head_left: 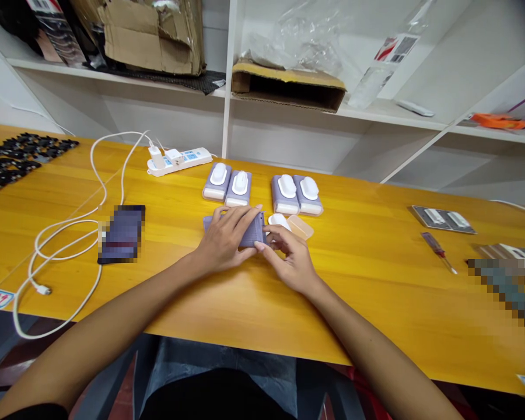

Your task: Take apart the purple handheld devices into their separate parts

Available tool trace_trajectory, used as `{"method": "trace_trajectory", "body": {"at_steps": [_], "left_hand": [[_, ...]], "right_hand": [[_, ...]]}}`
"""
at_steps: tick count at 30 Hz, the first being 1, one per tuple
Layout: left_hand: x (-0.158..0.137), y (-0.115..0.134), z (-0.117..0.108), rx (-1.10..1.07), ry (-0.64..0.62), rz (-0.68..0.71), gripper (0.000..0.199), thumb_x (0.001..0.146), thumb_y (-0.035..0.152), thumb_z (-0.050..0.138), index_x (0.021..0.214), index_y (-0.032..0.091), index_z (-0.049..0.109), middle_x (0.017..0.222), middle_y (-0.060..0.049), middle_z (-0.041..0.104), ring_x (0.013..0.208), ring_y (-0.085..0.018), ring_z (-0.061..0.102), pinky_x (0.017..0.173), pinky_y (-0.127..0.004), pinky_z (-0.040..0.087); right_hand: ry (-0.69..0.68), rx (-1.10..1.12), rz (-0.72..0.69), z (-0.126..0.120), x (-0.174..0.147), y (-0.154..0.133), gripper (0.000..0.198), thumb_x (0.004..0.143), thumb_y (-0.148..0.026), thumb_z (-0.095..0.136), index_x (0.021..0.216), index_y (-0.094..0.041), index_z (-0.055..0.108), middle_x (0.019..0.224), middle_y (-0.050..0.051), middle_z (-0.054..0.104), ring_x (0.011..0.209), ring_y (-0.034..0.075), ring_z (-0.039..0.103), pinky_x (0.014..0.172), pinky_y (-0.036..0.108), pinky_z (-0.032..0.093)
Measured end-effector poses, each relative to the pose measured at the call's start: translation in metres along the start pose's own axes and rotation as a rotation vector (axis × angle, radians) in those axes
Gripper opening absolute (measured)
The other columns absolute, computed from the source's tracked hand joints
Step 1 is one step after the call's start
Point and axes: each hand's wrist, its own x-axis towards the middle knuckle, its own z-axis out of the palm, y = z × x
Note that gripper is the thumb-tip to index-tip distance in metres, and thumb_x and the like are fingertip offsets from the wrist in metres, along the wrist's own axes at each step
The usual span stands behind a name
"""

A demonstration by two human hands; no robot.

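A small purple ribbed case [251, 235] is held low over the table in front of me, tilted, with its middle partly covered by my fingers. My left hand [222, 240] wraps over it from the left, fingers across the top and thumb below. From the right, my right hand [291, 259] grips its end, the thumb on the near corner and the fingers curled by the edge. Just behind the right fingers lie a white rounded piece [279, 221] and a tan rounded flat piece [301, 227]. Two pairs of similar purple cases with white tops [240, 185] [287, 188] stand farther back.
A white power strip [181, 161] and a looping white cable [37, 248] lie left, near a phone [122, 234]. Black parts [13, 157] cover the far left. At right are a grey plate [441, 220] and a screwdriver [438, 252]. Shelves [289, 131] rise behind.
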Motion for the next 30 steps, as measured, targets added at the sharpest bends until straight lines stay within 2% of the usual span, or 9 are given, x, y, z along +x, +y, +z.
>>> {"method": "trace_trajectory", "body": {"at_steps": [3,6,11,16,19,23,30], "left_hand": [[0.0,0.0,-0.001,0.004,-0.019,-0.021,0.084,0.108,0.057,0.067,0.174,0.016,0.037,0.157,-0.025,0.067,0.144,-0.04,0.065,0.115,-0.052,0.042],[-0.001,-0.001,-0.001,0.003,-0.022,-0.025,0.092,0.105,0.066,0.069,0.175,0.015,0.036,0.16,-0.026,0.065,0.147,-0.042,0.063,0.117,-0.054,0.04],[-0.001,-0.002,-0.002,0.008,-0.027,-0.047,0.094,0.104,0.071,0.068,0.174,0.016,0.038,0.159,-0.026,0.065,0.148,-0.044,0.061,0.118,-0.056,0.039],[0.001,-0.003,-0.002,0.016,0.075,-0.054,0.094,0.101,0.068,0.074,0.172,0.018,0.038,0.158,-0.025,0.064,0.148,-0.045,0.06,0.119,-0.059,0.041],[0.001,-0.006,0.002,-0.053,0.166,-0.093,0.105,0.099,0.069,0.077,0.177,0.023,0.025,0.164,-0.026,0.057,0.153,-0.044,0.056,0.122,-0.061,0.044],[0.001,-0.007,0.006,-0.197,0.281,-0.134,0.119,0.097,0.067,0.081,0.181,0.026,0.007,0.17,-0.026,0.048,0.155,-0.041,0.055,0.122,-0.061,0.051],[0.004,0.002,0.0,-0.36,0.241,-0.119,0.122,0.099,0.059,0.082,0.181,0.026,-0.002,0.169,-0.029,0.05,0.158,-0.04,0.055,0.125,-0.06,0.053]], "right_hand": [[0.038,0.191,0.146,0.001,0.001,0.002,0.026,0.103,-0.041,0.08,0.123,-0.026,0.074,0.087,0.0,0.07,0.069,0.016,0.067,0.064,0.032,0.059],[0.081,0.37,0.205,0.0,0.006,0.002,0.028,0.101,-0.045,0.082,0.118,-0.025,0.075,0.077,-0.002,0.07,0.061,0.017,0.069,0.059,0.033,0.061],[0.178,0.477,0.296,-0.007,0.015,0.005,0.03,0.093,-0.046,0.089,0.109,-0.023,0.079,0.078,0.0,0.075,0.063,0.019,0.073,0.055,0.033,0.063],[0.287,0.642,0.378,-0.015,0.021,0.009,0.028,0.085,-0.039,0.093,0.103,-0.023,0.077,0.08,-0.001,0.075,0.062,0.018,0.073,0.053,0.031,0.062],[0.319,0.743,0.421,-0.021,0.024,0.008,0.028,0.082,-0.036,0.093,0.099,-0.023,0.074,0.075,-0.002,0.074,0.061,0.018,0.073,0.052,0.029,0.061],[0.31,0.827,0.474,-0.025,0.025,0.006,0.027,0.082,-0.034,0.09,0.096,-0.022,0.071,0.075,-0.001,0.074,0.063,0.017,0.073,0.051,0.027,0.059],[0.17,0.875,0.502,-0.025,0.023,0.012,0.021,0.091,-0.037,0.081,0.099,-0.022,0.068,0.08,-0.001,0.072,0.067,0.016,0.072,0.053,0.026,0.059]]}}
